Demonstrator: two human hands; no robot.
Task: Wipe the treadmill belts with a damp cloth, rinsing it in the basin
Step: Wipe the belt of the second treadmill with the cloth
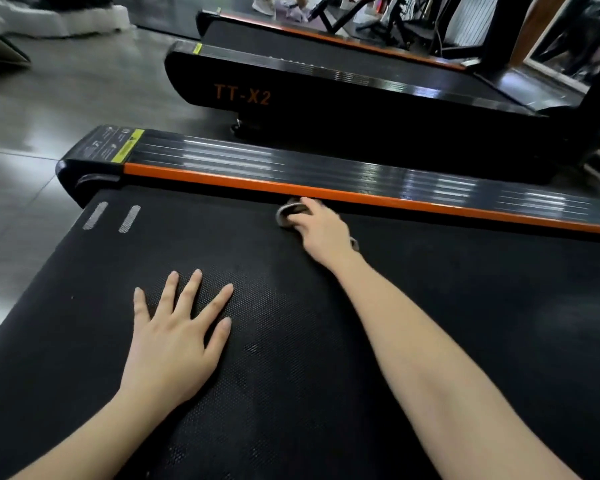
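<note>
A black textured treadmill belt (291, 341) fills the lower part of the view. My left hand (177, 337) lies flat on it with the fingers spread. My right hand (321, 226) reaches to the belt's far edge and grips a small grey cloth (286, 213), bunched under the fingers against the orange side rail (361, 194). Most of the cloth is hidden by the hand. No basin is in view.
A ribbed black side step (291, 161) runs beyond the orange rail. A second treadmill marked TT-X2 (243, 95) stands behind, a third (291, 32) farther back. Grey tiled floor (49, 116) lies to the left. Gym equipment stands at the top right.
</note>
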